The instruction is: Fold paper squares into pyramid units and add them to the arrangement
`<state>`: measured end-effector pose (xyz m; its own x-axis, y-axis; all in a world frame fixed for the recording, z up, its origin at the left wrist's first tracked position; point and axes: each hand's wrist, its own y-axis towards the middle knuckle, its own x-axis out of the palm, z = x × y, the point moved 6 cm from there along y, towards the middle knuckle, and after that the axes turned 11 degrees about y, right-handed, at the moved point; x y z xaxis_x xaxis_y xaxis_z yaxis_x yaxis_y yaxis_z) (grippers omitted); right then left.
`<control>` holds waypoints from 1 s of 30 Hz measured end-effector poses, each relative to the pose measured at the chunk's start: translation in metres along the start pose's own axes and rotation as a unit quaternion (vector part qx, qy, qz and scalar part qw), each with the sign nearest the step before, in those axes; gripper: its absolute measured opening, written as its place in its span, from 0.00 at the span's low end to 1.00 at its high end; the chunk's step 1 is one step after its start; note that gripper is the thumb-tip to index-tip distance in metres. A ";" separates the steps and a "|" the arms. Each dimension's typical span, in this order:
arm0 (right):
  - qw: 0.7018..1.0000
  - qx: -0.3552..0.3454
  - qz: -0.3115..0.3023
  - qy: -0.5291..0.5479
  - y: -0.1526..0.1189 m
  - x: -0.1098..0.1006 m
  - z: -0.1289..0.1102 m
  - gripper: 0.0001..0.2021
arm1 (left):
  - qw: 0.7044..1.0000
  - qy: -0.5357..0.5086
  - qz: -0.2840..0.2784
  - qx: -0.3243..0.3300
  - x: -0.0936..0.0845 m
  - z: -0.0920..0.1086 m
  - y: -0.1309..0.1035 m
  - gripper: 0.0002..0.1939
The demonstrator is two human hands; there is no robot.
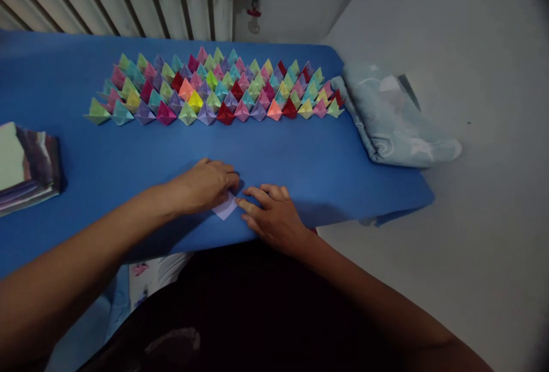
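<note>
A small pale lilac piece of folded paper [225,208] lies on the blue table with one corner pointing toward me. My left hand [205,186] is over its upper left part, fingers curled down and pressed together on it, hiding that portion. From the right, my right hand [274,215] rests on the table with fingers apart, and a fingertip touches the paper's right corner. Beyond both hands, several rows of small folded paper boats [207,114] stand close together in many colours.
The blue table [300,155] has a stack of coloured paper [30,169] at its left. A folded grey-blue cloth [394,118] lies at the right end, beside the wall. Behind the table are a white radiator [163,9] and a valve with a red handle [254,12].
</note>
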<state>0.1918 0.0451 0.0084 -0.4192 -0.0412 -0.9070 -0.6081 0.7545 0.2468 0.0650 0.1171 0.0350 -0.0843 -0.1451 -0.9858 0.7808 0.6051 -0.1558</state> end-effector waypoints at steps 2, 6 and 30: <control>1.000 0.007 0.010 0.020 -0.001 -0.002 0.002 0.14 | 0.997 0.001 -0.071 -0.006 0.001 -0.003 0.010 0.10; 0.995 0.032 0.050 0.083 -0.005 -0.007 0.007 0.14 | 0.981 -0.014 -0.183 -0.063 0.004 -0.005 0.013 0.11; 0.753 0.273 0.068 0.595 0.032 -0.004 -0.002 0.09 | 0.744 -0.571 0.231 -0.258 0.013 -0.008 -0.059 0.12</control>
<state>0.1725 0.0680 0.0205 -0.9574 -0.2509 0.1427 -0.2727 0.9484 -0.1618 0.0128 0.0859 0.0306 0.9307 -0.2198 -0.2924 0.1955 0.9745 -0.1100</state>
